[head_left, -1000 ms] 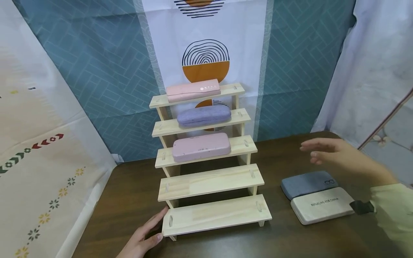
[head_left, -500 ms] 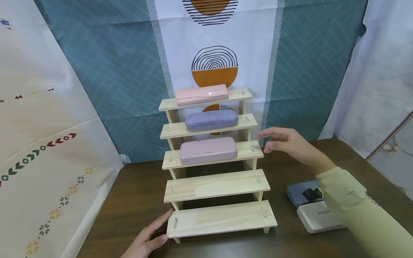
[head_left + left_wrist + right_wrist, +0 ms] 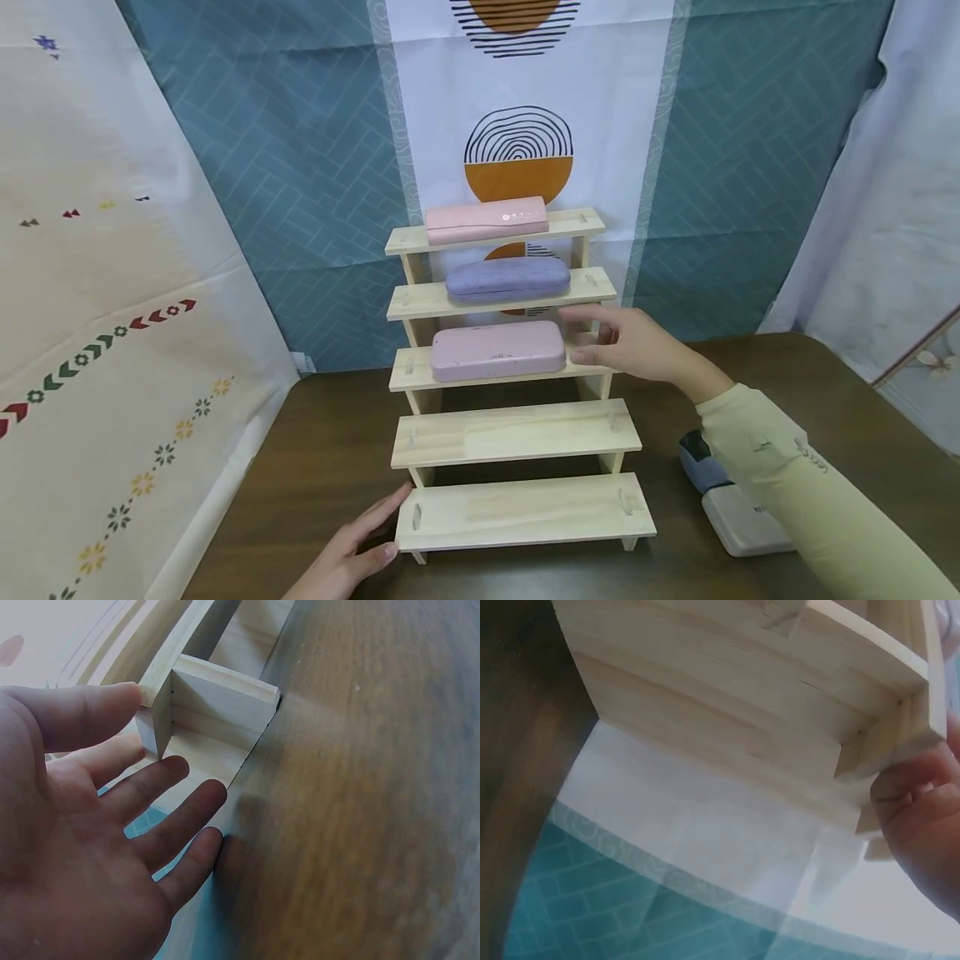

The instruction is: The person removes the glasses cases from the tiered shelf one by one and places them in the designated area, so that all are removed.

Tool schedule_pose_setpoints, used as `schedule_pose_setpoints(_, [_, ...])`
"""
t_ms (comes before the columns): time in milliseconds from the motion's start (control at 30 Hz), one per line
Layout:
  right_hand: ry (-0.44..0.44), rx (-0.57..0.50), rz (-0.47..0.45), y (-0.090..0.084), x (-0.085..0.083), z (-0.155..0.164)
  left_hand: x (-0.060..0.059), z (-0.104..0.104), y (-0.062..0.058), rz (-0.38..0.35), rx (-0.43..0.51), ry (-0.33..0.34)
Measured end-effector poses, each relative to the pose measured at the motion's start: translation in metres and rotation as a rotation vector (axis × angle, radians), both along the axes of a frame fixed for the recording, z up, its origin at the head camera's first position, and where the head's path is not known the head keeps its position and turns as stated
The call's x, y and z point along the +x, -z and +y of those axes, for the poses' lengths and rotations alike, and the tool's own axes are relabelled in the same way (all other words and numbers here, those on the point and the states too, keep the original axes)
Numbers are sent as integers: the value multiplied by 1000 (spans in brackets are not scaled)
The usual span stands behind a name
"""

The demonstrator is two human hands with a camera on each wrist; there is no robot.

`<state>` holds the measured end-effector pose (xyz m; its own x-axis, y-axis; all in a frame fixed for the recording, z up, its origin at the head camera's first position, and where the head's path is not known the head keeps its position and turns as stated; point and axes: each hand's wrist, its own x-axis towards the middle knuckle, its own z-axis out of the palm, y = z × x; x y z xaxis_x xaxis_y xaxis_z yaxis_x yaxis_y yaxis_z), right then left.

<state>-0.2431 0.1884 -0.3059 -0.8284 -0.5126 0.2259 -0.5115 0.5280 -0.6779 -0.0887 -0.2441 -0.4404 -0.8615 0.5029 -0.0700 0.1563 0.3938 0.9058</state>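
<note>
Five pale wooden stepped shelves (image 3: 517, 433) stand mid-frame on the dark desk (image 3: 315, 467) — right hand (image 3: 630, 346), fingers relaxed, beside the mauve oblong case (image 3: 497, 351) (third step); left hand (image 3: 352, 558) flat at the lower left corner.

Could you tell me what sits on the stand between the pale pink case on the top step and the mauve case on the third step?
In the head view, a lavender case lies on the second step between them.

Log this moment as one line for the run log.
left hand: open, touching bottom step of wooden stand | right hand: open, at right end of mauve glasses case, third step | contact: cannot tell
</note>
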Motion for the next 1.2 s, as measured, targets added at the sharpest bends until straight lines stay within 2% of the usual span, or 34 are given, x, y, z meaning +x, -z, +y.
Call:
schedule_pose_setpoints(67, [20,62,15,1,-1,-7,0,0,-2,-41,-6,-19])
schedule_pose_setpoints(133, [36,128,56,2,-2,-14,1,1,-3,-51,-7,-24])
schedule_pose_setpoints(233, [76,228,125,1,-2,-21,1,2,-4,-36,-10,-24])
schedule_pose_setpoints(300, [96,251,132,0,0,-23,1,3,-5,-33,-10,-21])
schedule_pose_setpoints(400, [95,234,113,1,0,-23,2,3,-5,-55,-6,-27])
schedule_pose_setpoints(667, [72,103,10,0,0,-16,2,2,-4,-118,4,-29])
schedule_pose_setpoints(833, [67,69,-21,-5,4,-3,2,1,-4,-105,-21,-41])
schedule_pose_setpoints(1033, [48,-9,-91,-3,5,16,2,2,-4,-134,16,-35])
schedule_pose_setpoints(1200, [17,-48,-70,2,5,27,3,2,-3,-143,33,-35])
